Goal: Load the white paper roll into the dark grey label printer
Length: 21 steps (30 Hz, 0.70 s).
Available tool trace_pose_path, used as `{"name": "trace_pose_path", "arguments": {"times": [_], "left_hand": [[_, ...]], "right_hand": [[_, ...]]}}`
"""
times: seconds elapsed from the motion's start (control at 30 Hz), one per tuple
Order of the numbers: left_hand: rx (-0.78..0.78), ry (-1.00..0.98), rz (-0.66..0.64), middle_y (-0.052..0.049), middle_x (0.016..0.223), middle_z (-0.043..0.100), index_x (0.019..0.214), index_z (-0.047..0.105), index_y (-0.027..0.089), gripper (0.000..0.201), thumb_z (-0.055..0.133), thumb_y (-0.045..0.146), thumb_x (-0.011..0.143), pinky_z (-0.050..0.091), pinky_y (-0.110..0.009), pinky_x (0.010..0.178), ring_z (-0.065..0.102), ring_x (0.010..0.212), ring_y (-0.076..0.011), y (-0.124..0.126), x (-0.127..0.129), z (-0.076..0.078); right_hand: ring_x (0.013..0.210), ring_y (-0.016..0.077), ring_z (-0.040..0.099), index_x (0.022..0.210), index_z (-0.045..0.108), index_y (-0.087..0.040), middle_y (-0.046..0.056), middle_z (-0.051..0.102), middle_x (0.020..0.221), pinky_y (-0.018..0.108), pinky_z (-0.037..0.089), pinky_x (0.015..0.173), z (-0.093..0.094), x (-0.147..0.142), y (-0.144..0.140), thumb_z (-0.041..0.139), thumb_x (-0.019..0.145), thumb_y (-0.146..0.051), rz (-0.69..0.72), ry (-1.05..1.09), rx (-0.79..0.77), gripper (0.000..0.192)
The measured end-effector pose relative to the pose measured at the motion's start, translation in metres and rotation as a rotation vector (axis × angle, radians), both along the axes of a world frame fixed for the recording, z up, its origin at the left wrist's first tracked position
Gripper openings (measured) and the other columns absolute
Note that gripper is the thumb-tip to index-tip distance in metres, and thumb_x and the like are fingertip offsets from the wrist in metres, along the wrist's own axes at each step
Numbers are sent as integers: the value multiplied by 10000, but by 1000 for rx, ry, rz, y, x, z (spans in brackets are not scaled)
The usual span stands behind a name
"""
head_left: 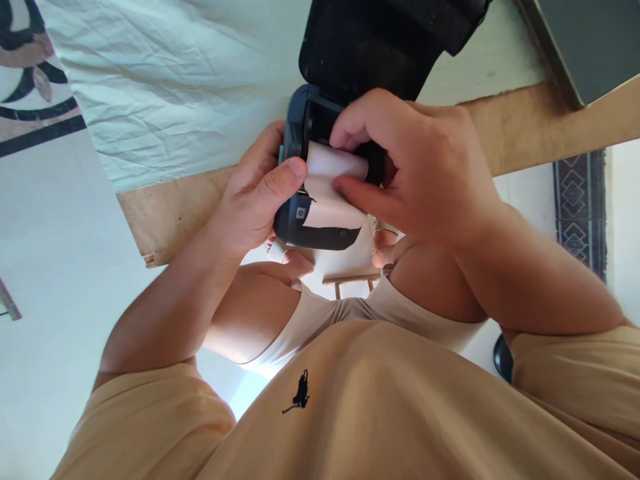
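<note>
A small dark blue printer (300, 230) with its black lid (370, 40) flipped open is held over my lap. My left hand (255, 193) grips the printer's left side, thumb resting by the paper slot. A white paper roll (333, 163) sits in the open bay, with a strip of paper (330, 210) pulled down over the front. My right hand (420, 167) pinches that paper between thumb and fingers, covering the printer's right side.
A wooden table edge (175, 207) runs behind my hands, covered by a wrinkled white cloth (165, 87). A dark grey object (585, 47) lies at the upper right. My tan shirt (380, 407) fills the lower view. White floor lies at left.
</note>
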<state>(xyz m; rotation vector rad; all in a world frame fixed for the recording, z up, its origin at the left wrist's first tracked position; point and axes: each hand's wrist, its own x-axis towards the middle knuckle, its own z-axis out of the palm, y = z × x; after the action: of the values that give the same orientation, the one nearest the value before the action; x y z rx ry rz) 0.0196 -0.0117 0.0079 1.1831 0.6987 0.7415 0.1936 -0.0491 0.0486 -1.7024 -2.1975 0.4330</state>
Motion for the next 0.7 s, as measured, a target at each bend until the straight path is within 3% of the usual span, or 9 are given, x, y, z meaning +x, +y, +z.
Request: {"name": "trace_pose_path", "arguments": {"times": [0.13, 0.3, 0.37, 0.57, 0.7], "left_hand": [[-59, -19, -9, -60, 930, 520, 1029, 470, 142, 427, 545, 398, 695, 452, -288, 697, 544, 883, -181, 2, 0, 0], [-106, -41, -33, -80, 999, 527, 1035, 475, 159, 414, 539, 362, 680, 451, -323, 723, 533, 917, -209, 3, -1, 2], [-116, -56, -26, -71, 982, 529, 1033, 477, 157, 411, 543, 354, 678, 443, -295, 694, 531, 888, -187, 2, -1, 1], [-94, -94, 15, -34, 890, 528, 1020, 482, 145, 340, 507, 307, 722, 375, -194, 561, 508, 740, -94, 1, -2, 0], [-102, -30, -2, -58, 923, 555, 1014, 481, 151, 274, 424, 243, 763, 418, -247, 588, 549, 800, -150, 0, 0, 6]], "right_hand": [[541, -3, 417, 938, 484, -253, -87, 558, 776, 168, 314, 547, -1, -1, -2, 530, 655, -325, -9, 58, 41, 296], [534, -17, 425, 915, 481, -232, -76, 564, 847, 162, 319, 535, 0, -2, -4, 520, 667, -353, -1, 127, 87, 279], [546, -13, 431, 905, 483, -221, -64, 565, 852, 161, 324, 540, -1, -2, -4, 521, 667, -357, 10, 137, 113, 277], [529, 17, 423, 873, 495, -199, -44, 477, 552, 165, 347, 557, 0, -3, -5, 530, 651, -308, 28, 122, 237, 249], [661, 25, 490, 840, 479, -176, -27, 544, 749, 159, 403, 619, 2, -5, -6, 504, 633, -231, 31, 208, 271, 215]]}}
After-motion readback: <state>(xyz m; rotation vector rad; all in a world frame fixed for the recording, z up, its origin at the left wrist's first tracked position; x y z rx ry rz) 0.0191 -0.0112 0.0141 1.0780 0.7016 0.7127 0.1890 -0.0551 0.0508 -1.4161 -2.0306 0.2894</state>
